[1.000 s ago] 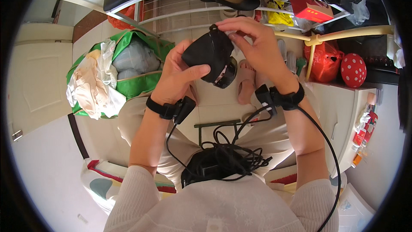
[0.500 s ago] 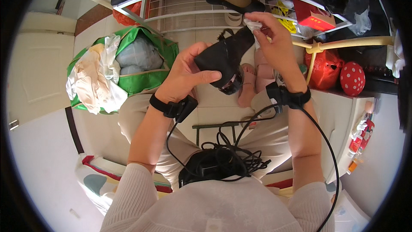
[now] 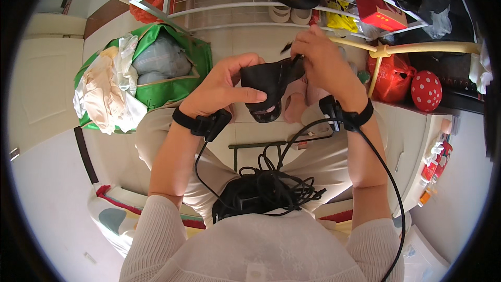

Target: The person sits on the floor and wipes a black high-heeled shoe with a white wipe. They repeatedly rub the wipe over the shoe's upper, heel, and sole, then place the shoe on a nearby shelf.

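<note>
While left hand [image 3: 223, 84] clasps black shoe [image 3: 261, 79], thumb across upper, right fingers pinch narrow at dark strap [image 3: 286, 48]; anything tucked in right palm hidden, can't tell. Shoe held midair between both hands, above tiled floor [image 3: 224, 40]. From my remote feed, I judge it light: upper soft, sole stiffer, shiny toe maybe slippery. Best hold: firm midsection, gentle squeeze; strap looks flimsy.
</note>
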`<state>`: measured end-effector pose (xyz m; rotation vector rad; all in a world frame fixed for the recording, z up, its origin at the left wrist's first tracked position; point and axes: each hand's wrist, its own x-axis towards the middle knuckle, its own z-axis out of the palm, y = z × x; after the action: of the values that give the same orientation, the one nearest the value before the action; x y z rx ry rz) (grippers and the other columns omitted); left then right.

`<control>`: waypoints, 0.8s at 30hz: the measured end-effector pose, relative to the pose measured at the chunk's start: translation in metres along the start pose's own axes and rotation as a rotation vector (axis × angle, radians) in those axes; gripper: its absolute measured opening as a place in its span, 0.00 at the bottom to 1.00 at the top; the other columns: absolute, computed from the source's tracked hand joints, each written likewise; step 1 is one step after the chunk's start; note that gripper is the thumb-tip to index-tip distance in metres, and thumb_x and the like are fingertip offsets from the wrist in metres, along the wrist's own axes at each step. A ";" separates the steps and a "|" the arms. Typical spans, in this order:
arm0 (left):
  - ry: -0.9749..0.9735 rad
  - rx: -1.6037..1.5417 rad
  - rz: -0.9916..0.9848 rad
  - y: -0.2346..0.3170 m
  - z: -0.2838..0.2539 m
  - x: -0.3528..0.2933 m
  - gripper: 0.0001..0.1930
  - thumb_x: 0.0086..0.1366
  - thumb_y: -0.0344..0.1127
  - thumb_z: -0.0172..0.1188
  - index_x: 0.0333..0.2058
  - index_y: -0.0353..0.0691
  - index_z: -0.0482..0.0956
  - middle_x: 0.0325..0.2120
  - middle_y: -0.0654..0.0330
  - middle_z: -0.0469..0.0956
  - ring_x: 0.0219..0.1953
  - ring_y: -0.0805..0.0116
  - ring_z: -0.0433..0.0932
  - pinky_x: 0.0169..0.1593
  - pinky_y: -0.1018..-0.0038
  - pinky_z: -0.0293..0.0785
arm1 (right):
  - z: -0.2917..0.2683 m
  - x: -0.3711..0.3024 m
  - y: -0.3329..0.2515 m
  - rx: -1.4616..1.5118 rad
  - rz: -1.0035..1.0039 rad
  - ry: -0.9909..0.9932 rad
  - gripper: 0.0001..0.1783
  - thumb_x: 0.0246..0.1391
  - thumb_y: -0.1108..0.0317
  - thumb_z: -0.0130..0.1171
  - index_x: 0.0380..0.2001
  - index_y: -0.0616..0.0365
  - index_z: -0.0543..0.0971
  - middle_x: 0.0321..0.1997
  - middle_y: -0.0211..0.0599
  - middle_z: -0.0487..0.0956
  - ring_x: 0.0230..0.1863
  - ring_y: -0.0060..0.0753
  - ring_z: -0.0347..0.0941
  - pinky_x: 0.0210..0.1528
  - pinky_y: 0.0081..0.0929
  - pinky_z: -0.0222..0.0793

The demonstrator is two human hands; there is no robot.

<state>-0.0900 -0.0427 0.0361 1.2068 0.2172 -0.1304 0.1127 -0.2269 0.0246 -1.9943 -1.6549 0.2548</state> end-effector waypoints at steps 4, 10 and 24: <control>0.033 -0.032 -0.041 0.007 0.006 0.000 0.16 0.55 0.29 0.75 0.41 0.38 0.81 0.35 0.69 0.80 0.41 0.78 0.78 0.50 0.77 0.74 | 0.004 -0.003 0.018 -0.163 0.046 0.236 0.13 0.40 0.87 0.54 0.30 0.60 0.77 0.37 0.43 0.75 0.47 0.56 0.71 0.47 0.47 0.71; 0.025 -0.074 0.020 0.010 0.006 -0.001 0.16 0.56 0.27 0.74 0.42 0.37 0.81 0.35 0.68 0.80 0.39 0.77 0.79 0.49 0.76 0.76 | -0.007 -0.004 0.043 -0.237 0.218 0.378 0.08 0.44 0.81 0.57 0.27 0.58 0.82 0.35 0.42 0.78 0.46 0.54 0.75 0.48 0.47 0.75; 0.142 -0.151 0.000 0.009 0.004 -0.004 0.17 0.49 0.24 0.72 0.39 0.39 0.79 0.36 0.67 0.78 0.40 0.76 0.78 0.48 0.77 0.74 | -0.009 -0.003 0.066 0.899 0.604 0.304 0.13 0.53 0.82 0.57 0.40 0.62 0.84 0.37 0.36 0.82 0.40 0.32 0.79 0.45 0.26 0.73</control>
<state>-0.0921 -0.0432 0.0461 1.0665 0.3454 -0.0280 0.1728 -0.2400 -0.0020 -1.6229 -0.5297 0.7195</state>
